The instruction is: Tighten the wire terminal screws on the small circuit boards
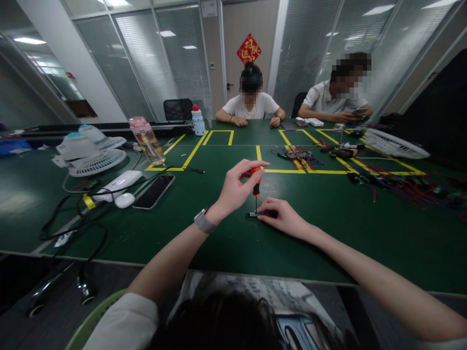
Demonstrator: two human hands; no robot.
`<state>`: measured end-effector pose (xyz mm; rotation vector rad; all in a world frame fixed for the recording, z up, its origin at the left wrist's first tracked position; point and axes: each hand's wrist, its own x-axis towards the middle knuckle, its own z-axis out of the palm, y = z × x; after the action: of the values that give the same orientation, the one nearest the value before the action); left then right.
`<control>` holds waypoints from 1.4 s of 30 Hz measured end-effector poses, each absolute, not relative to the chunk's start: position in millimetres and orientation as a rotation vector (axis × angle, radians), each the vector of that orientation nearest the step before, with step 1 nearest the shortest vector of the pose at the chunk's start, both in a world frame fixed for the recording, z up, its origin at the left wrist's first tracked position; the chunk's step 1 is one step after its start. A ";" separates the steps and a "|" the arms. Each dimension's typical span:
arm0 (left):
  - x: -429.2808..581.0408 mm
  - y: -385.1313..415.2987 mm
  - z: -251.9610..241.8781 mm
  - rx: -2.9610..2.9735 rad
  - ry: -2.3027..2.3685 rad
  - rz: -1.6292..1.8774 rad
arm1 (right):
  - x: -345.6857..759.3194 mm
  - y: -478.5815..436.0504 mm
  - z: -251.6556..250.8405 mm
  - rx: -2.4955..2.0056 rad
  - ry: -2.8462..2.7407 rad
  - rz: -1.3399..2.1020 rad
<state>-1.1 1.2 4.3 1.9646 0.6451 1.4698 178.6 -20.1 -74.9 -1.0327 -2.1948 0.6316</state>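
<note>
Screwdriver (pixel 257 187) stands upright in the head view, its orange-and-black handle pinched near the top by the left hand (pixel 236 186). Its tip reaches a small circuit board (pixel 251 215) on the green table (pixel 211 248); the right hand (pixel 286 218) pinches the board's right end. A phone (pixel 154 192) lies farther left.

Office serving as electronics workshop, glass walls (pixel 306 48), blinds (pixel 142 63), door (pixel 233 29), chair (pixel 178 109), green table (pixel 204 248) marked with yellow tape (pixel 324 172), heaped wires (pixel 299 156), a screwdriver (pixel 257 188) upright on a board (pixel 251 215).
</note>
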 end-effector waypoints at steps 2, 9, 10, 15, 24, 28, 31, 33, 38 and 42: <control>-3.0 2.4 6.0 2.009 0.662 1.459 | 178.4 -16.3 -70.1 -1.048 -2.224 0.638; -12.9 2.6 19.5 1.957 0.504 1.168 | 172.4 9.2 -38.6 -1.188 -2.473 0.859; -15.0 2.7 21.7 1.956 0.497 1.140 | 172.1 11.1 -38.1 -1.172 -2.479 0.888; -19.3 4.2 24.0 2.019 0.526 1.114 | 176.0 3.5 -57.0 -1.015 -2.285 0.885; -9.2 3.9 12.5 2.171 0.621 1.397 | 171.6 -3.0 -74.3 -1.003 -2.194 0.702; -8.5 4.2 9.8 2.027 0.623 1.405 | 171.2 -0.7 -75.5 -1.012 -2.205 0.678; -7.3 3.7 8.3 2.054 0.707 1.462 | 171.3 -0.8 -75.7 -1.004 -2.209 0.687; -6.1 3.0 8.0 2.050 0.695 1.451 | 171.2 -1.1 -75.0 -0.998 -2.214 0.692; -3.3 1.3 8.0 1.941 0.587 1.365 | 171.7 -1.6 -71.8 -1.000 -2.220 0.695; -6.4 3.1 9.0 2.130 0.722 1.525 | 174.7 -0.4 -69.7 -1.013 -2.244 0.658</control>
<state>-6.4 3.1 9.0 2.1300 0.7215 1.5254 174.7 -0.4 -69.7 -1.0131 -2.2437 0.6580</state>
